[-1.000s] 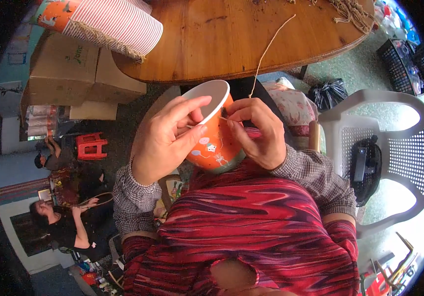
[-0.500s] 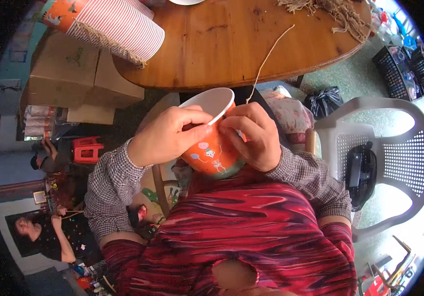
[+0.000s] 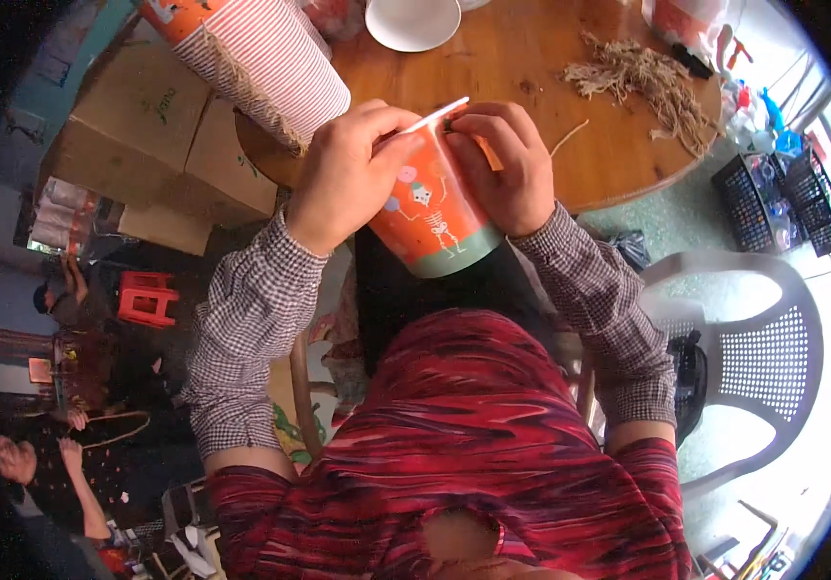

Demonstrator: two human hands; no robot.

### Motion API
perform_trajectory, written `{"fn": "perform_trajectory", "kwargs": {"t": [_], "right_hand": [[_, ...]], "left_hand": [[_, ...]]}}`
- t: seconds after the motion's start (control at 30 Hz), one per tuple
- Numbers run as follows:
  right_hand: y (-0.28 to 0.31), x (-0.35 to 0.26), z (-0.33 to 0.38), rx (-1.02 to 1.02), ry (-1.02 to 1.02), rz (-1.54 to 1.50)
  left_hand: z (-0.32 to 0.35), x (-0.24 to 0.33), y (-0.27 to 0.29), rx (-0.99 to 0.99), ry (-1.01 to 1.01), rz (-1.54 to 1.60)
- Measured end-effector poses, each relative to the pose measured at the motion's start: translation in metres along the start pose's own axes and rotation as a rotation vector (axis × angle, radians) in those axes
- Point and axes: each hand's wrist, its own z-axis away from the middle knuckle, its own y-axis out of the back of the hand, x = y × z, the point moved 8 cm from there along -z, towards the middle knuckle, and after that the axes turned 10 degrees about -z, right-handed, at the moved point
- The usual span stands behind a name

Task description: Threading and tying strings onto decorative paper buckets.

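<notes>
so the orange cup (image 3: 435, 208) is now up over the near edge of the wooden table (image 3: 507, 82), and its rim is tipped edge-on, hiding the inside that showed half a second ago. looks to me like the same fiddly rim work, just re-angled. left hand (image 3: 343, 174) is clamped on that rim, thumb on the outer wall. right hand (image 3: 512, 174) is curled at the cup's side, can't tell whether its fingertips meet or pinch anything.

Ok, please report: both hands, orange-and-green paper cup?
Left hand holds white rim. Right hand at rim's right end, grip unclear. Cup tilted; hands partly cover it.
</notes>
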Motion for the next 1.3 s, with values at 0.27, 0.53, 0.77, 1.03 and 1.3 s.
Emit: {"fn": "perform_trajectory", "kwargs": {"t": [0.27, 0.53, 0.77, 1.03, 1.3], "right_hand": [[-0.013, 0.04, 0.004, -0.083, -0.074, 0.016], [-0.01, 0.065, 0.013, -0.232, -0.302, 0.016], [0.025, 0.109, 0.005, -0.195, -0.56, 0.047], [-0.031, 0.086, -0.032, -0.308, -0.496, -0.191], [-0.05, 0.101, -0.032, -0.341, -0.6, -0.279]], "left_hand": [[-0.012, -0.012, -0.018, 0.13, -0.136, -0.293], [-0.018, -0.036, -0.037, 0.075, -0.065, -0.139], [-0.031, -0.065, -0.042, -0.039, 0.102, 0.008], [-0.036, -0.053, -0.033, 0.21, -0.068, -0.119], [-0.039, -0.065, -0.022, 0.413, -0.073, 0.011]]}}
